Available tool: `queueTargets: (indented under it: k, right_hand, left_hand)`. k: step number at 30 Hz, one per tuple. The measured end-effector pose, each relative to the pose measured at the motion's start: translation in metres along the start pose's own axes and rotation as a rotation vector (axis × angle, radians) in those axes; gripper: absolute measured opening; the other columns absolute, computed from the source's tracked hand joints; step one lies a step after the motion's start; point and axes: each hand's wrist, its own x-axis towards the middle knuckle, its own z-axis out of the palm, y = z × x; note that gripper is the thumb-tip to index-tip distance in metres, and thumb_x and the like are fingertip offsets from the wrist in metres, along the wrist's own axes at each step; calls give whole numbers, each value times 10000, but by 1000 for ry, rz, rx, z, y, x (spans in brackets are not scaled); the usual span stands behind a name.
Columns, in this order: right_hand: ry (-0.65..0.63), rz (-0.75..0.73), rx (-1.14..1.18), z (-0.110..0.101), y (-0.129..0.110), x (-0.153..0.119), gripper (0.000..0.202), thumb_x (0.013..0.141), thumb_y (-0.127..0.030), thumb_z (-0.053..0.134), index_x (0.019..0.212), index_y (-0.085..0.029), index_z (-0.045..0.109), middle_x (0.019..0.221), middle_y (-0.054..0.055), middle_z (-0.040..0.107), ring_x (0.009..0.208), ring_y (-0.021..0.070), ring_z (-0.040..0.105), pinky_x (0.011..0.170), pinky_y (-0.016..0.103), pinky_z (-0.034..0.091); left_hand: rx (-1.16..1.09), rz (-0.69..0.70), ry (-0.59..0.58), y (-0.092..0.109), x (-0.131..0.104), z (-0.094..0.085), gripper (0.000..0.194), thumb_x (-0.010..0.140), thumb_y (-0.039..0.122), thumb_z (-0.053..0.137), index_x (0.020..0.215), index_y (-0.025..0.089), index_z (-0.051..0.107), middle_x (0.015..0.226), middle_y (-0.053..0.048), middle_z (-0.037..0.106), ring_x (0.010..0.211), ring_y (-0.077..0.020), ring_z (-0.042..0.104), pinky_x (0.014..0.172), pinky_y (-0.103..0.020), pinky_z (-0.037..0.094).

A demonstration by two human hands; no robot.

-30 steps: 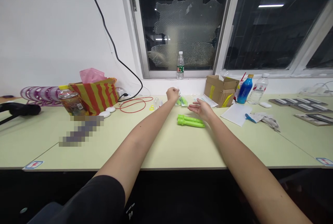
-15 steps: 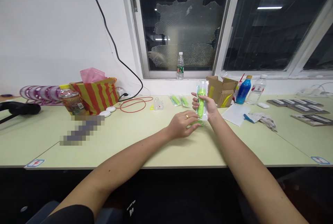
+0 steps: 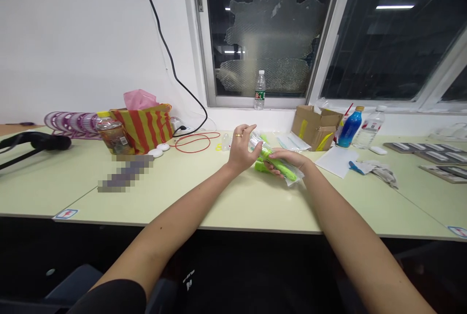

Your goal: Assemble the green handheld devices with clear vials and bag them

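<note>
My right hand [image 3: 286, 161] is closed on a long bright-green object [image 3: 286, 170] in a clear plastic bag, which tilts down to the right above the table. I cannot tell its exact kind. At the bag's upper left end is my left hand [image 3: 243, 149], wearing a ring, its thumb and fingers apart around that end. Whether it touches the plastic is unclear. Under my right hand another green piece [image 3: 260, 165] shows, partly hidden. Behind the hands, clear plastic packets [image 3: 295, 142] lie on the table.
A cardboard box [image 3: 316, 127], a blue bottle [image 3: 350, 127] and a clear bottle [image 3: 370, 128] stand at back right, near white paper [image 3: 336, 161] and a glove [image 3: 377, 170]. Leftward are a striped bag [image 3: 148, 129], a brown drink bottle [image 3: 115, 134] and a red cord [image 3: 193, 143].
My right hand has tipped the bagged green object from upright to slanting. My left hand has risen from the table to the bag's upper end. The camera view has shifted slightly left.
</note>
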Motion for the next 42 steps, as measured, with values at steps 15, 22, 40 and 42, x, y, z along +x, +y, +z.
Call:
queueTargets:
  k: [15, 22, 40, 42]
  right_hand:
    - [3, 59, 57, -8, 1, -3, 236, 851, -288, 609, 1026, -166, 509, 722, 11, 537, 531, 131, 508, 436, 244, 463]
    - [2, 88, 186, -13, 1, -6, 316, 867, -314, 550, 1143, -168, 497, 718, -5, 484, 492, 109, 427, 402, 216, 425]
    - [-150, 170, 232, -18, 3, -6, 326, 952, -335, 378, 1200, -144, 469, 724, -15, 467, 420, 81, 320, 372, 230, 478]
    - [-167, 182, 231, -18, 3, -7, 320, 962, -340, 366, 1200, -147, 457, 732, -11, 480, 421, 83, 334, 385, 239, 499]
  left_hand:
    - [-117, -80, -40, -8, 1, 1, 119, 884, 197, 532, 907, 213, 647, 1047, -90, 558, 1032, -212, 542, 904, -382, 484]
    - [-445, -481, -100, -15, 8, 5, 92, 885, 227, 486, 862, 195, 569, 1056, -69, 587, 964, -164, 585, 813, -286, 498]
    - [-925, -914, -247, -32, 14, -6, 29, 855, 240, 489, 864, 215, 502, 1017, -85, 661, 1017, -225, 645, 877, -434, 534]
    - [-1047, -964, -207, -32, 16, -8, 72, 841, 264, 539, 823, 200, 512, 965, -90, 666, 973, -231, 657, 865, -428, 535]
